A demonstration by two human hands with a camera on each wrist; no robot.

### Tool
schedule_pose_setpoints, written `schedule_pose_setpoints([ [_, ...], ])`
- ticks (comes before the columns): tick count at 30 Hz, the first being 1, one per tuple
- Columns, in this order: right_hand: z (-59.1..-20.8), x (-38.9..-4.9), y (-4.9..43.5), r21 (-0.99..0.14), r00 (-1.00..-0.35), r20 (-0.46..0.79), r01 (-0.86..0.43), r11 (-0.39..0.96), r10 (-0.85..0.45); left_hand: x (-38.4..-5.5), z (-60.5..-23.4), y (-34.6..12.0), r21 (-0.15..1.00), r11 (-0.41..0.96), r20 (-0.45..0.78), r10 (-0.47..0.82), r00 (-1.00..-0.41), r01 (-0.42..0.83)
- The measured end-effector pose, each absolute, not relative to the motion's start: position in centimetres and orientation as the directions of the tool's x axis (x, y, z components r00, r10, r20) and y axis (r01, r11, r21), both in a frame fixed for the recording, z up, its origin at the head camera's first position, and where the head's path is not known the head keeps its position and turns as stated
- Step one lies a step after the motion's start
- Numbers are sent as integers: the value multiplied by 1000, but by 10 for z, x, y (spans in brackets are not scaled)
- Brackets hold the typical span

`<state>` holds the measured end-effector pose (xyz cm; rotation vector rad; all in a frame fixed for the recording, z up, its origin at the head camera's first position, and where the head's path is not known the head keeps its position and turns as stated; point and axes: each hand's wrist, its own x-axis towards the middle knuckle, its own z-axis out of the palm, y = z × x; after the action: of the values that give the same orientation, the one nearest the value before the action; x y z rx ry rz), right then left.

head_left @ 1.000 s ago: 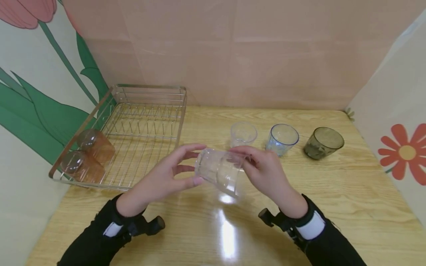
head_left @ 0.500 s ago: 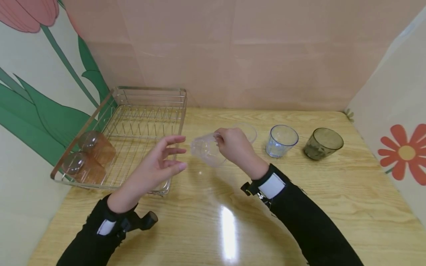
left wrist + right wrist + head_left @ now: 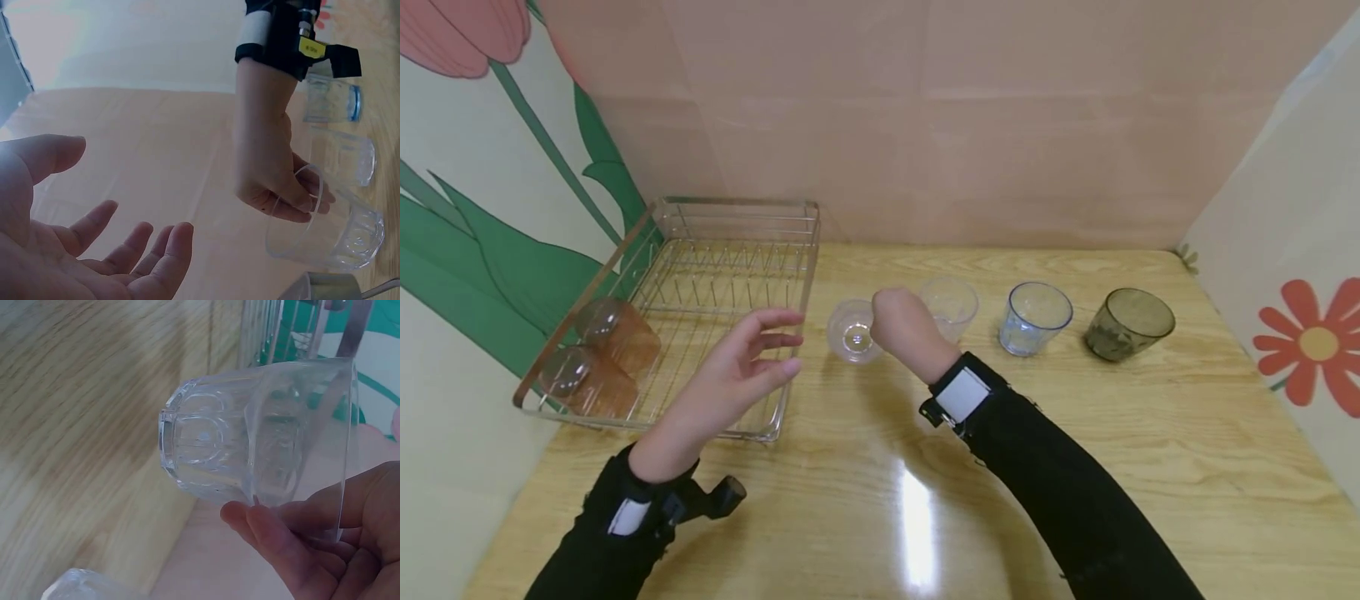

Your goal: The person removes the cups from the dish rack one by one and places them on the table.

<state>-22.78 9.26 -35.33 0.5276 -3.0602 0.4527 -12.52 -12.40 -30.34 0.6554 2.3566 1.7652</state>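
Soft, even light from above fills the head view, leaving one white streak of glare on the bench (image 3: 1150, 467) toward its near edge; faint shadows lie beside the right sleeve (image 3: 1060, 492), whose black swallows detail. The left wrist view is dimmer and hazy, the wall (image 3: 156, 50) washing out at upper left. The right wrist view is dim and cool; small highlights edge the glass (image 3: 206, 431), while a second glass (image 3: 81, 587) looks blurred.

1 clear cup (image 3: 850, 333), upright, in right hand (image 3: 908, 327)

A pink backdrop (image 3: 880, 133) separates red flower (image 3: 1319, 343) from probable tulip (image 3: 471, 37).
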Motion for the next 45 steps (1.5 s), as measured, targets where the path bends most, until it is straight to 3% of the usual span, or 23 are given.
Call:
schedule_pose_setpoints([
  [30, -370, -248, 99, -402, -983, -72, -127, 907, -169, -129, -312, -128, 939, 226, 148, 413, -898, 259],
  [38, -364, -242, 105, -361, -976, -30, -189, 913, -214, -135, -313, -131, 930, 265, 135, 402, -906, 256],
  [45, -351, -220, 119, -339, -944, 104, -328, 882, -312, -142, -310, -156, 846, 418, 201, 324, -925, 330],
])
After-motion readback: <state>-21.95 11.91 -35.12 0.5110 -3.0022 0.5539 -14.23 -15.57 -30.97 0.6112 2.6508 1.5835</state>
